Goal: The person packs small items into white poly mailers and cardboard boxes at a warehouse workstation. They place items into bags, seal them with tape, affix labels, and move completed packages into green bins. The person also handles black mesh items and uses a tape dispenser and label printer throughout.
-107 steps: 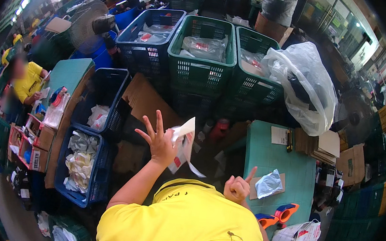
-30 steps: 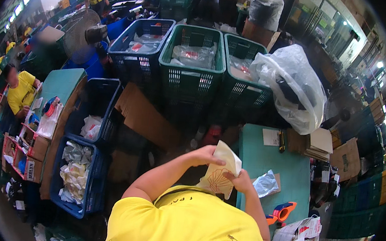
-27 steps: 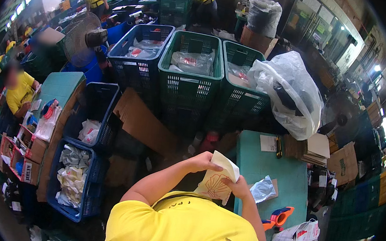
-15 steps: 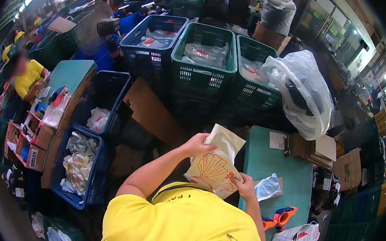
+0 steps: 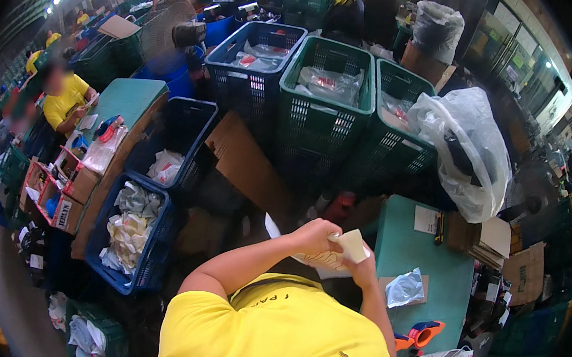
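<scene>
A cream plastic bag [image 5: 352,245] with a printed red pattern is held in front of my chest, folded or bent so that most of its print is turned away. My left hand [image 5: 318,238] is closed on its upper part, fingers wrapped over the edge. At the other side my right hand [image 5: 362,269] grips the bag too, close against the left. Part of the bag below and left of the hands shows as a pale flap. Nearest on the right, a silvery plastic packet [image 5: 404,288] lies on a piece of cardboard on the green table [image 5: 451,278].
An orange tape dispenser [image 5: 426,333] sits near the table's close edge, with stacked cardboard [image 5: 488,240] at its far right. To the left stand blue crates [image 5: 161,242] holding crumpled bags. Ahead are green crates [image 5: 325,114] and a large clear sack [image 5: 472,154]. A co-worker [image 5: 67,101] is at the left.
The bag was spread out with its print facing up; now it is bent over between my hands. My hands have come closer together and the view has shifted slightly left.
</scene>
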The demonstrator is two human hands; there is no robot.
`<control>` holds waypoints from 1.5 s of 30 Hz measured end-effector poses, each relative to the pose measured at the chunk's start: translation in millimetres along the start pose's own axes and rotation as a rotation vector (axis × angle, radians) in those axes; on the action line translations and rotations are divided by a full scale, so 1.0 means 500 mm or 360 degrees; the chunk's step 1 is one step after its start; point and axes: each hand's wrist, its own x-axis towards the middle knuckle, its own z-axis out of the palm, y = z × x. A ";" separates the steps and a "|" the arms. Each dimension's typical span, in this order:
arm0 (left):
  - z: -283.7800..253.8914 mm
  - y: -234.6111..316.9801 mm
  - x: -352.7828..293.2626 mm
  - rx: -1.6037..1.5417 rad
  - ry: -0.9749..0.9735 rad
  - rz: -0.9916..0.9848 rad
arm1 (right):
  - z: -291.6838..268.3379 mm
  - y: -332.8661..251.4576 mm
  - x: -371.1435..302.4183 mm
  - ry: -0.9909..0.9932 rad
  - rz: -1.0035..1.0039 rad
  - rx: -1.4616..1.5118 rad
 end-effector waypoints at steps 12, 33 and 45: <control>-0.054 0.058 -0.032 -0.0463 0.0109 -0.0595 | 0.025 -0.034 0.018 0.0420 -0.0230 0.0453; -0.098 0.088 -0.020 0.0012 -0.0291 -0.0188 | 0.010 -0.084 -0.044 0.0058 -0.0115 -0.0547; -0.008 0.113 0.024 0.0029 -0.0285 -0.0115 | 0.005 -0.041 -0.082 0.0345 -0.0084 0.0066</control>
